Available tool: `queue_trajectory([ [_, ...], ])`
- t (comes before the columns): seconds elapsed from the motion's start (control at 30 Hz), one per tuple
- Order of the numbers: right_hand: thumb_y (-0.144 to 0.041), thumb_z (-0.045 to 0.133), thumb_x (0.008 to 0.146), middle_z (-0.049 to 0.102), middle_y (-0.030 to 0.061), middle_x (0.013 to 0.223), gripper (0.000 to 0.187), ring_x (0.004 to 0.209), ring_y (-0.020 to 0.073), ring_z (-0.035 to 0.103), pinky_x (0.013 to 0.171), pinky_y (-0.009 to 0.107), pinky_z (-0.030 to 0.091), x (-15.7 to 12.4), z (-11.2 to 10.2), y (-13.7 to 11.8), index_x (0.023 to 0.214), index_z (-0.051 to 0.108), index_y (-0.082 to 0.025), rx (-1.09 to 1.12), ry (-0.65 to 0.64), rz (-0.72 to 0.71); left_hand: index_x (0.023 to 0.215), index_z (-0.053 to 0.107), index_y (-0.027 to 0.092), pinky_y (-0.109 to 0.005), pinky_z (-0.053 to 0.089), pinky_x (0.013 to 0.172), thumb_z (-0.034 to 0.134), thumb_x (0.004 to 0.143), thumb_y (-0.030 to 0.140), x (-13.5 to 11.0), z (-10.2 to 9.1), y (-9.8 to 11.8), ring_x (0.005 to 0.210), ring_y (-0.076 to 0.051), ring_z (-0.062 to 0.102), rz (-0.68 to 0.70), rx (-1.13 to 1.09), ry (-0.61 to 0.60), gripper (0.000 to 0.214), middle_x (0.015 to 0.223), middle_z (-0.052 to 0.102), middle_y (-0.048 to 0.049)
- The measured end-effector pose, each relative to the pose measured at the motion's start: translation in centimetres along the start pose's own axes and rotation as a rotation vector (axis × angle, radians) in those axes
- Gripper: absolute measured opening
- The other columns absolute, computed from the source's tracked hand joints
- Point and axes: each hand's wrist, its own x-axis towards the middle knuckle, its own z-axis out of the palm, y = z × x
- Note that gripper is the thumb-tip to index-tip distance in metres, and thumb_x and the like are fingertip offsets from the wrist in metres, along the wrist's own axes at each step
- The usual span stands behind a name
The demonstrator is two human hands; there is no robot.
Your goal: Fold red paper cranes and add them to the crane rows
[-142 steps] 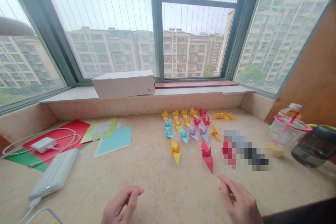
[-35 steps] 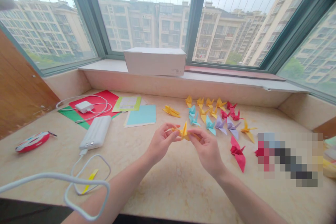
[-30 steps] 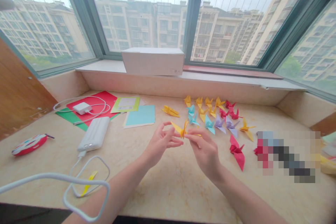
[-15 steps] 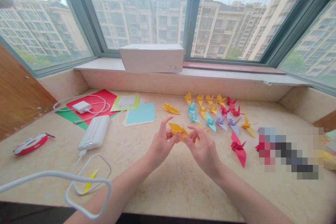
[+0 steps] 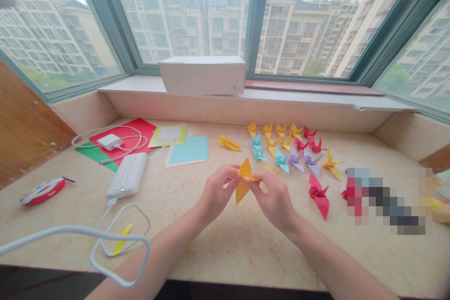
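Both my hands hold one yellow-orange paper crane [image 5: 243, 180] above the stone counter [image 5: 225, 248]. My left hand [image 5: 215, 193] pinches its left end and my right hand [image 5: 272, 197] pinches its right end, fingers closed. The crane's wings point up and down between my fingertips. Just beyond my hands, several finished paper cranes [image 5: 288, 147] in yellow, blue, purple and red stand in rows. One flat yellow crane [image 5: 228, 143] lies apart to their left. A larger red crane [image 5: 319, 194] lies to the right of my right hand.
Coloured paper sheets [image 5: 188, 151] lie at back left with a white charger [image 5: 110, 141] on red paper. A white power bank [image 5: 127, 176] and looping white cable [image 5: 105, 239] sit at left, a red pouch [image 5: 42, 191] further left. A white box [image 5: 202, 75] rests on the windowsill.
My hands picked up the yellow-orange crane and brought it toward me. In the last second I turned it between my fingers, so its wings now stand up and down.
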Motion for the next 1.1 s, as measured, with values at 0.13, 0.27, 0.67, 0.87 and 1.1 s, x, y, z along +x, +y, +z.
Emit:
queue_trajectory([
  [0.13,-0.033,0.057,0.094,0.068,0.0029,0.081,0.014,0.074,0.0189,0.064,0.071,0.032,0.048,-0.1,-0.1,0.1,0.086,0.061,-0.022,0.0,0.085,0.049,0.089,0.064,0.019,-0.027,0.054,0.075,0.057,0.093,0.034,0.0,0.2,0.0,0.091,-0.018,0.067,-0.017,-0.064,0.036,0.017,0.108,0.068,-0.0084],
  [0.27,-0.036,0.056,0.094,0.068,0.0034,0.081,0.016,0.075,0.0192,0.064,0.071,0.033,0.049,0.0,-0.3,-0.2,0.088,0.06,-0.022,0.018,0.139,0.147,0.1,0.059,0.02,-0.029,0.053,0.073,0.059,0.092,0.039,0.1,0.4,0.3,0.084,-0.018,0.069,-0.119,-0.247,0.068,0.021,0.098,0.07,-0.0059],
  [0.67,-0.035,0.062,0.088,0.07,0.0049,0.089,0.02,0.085,0.0203,0.067,0.08,0.035,0.052,0.9,-0.3,0.0,0.101,0.06,-0.02,0.328,0.034,0.312,0.096,0.06,0.02,-0.033,0.054,0.085,0.068,0.086,0.039,0.8,-0.2,0.1,0.093,-0.018,0.067,-0.208,-0.532,0.054,0.023,0.102,0.069,-0.0043],
  [0.87,-0.04,0.062,0.089,0.074,0.0058,0.095,0.023,0.088,0.0224,0.069,0.081,0.035,0.051,1.1,-1.0,-0.6,0.099,0.069,-0.021,0.218,-0.207,0.268,0.093,0.069,0.021,-0.032,0.05,0.09,0.055,0.095,0.03,0.5,-1.1,-0.2,0.102,-0.02,0.063,0.08,0.01,-0.134,0.016,0.106,0.067,-0.0083],
  [1.1,-0.044,0.062,0.088,0.072,0.0021,0.079,0.028,0.077,0.0206,0.066,0.071,0.031,0.05,1.3,-1.0,-0.6,0.081,0.07,-0.019,0.216,-0.182,0.341,0.088,0.068,0.02,-0.03,0.05,0.083,0.054,0.095,0.031,0.4,-0.8,0.3,0.091,-0.019,0.061,0.143,0.139,-0.051,0.018,0.093,0.064,-0.0072],
])
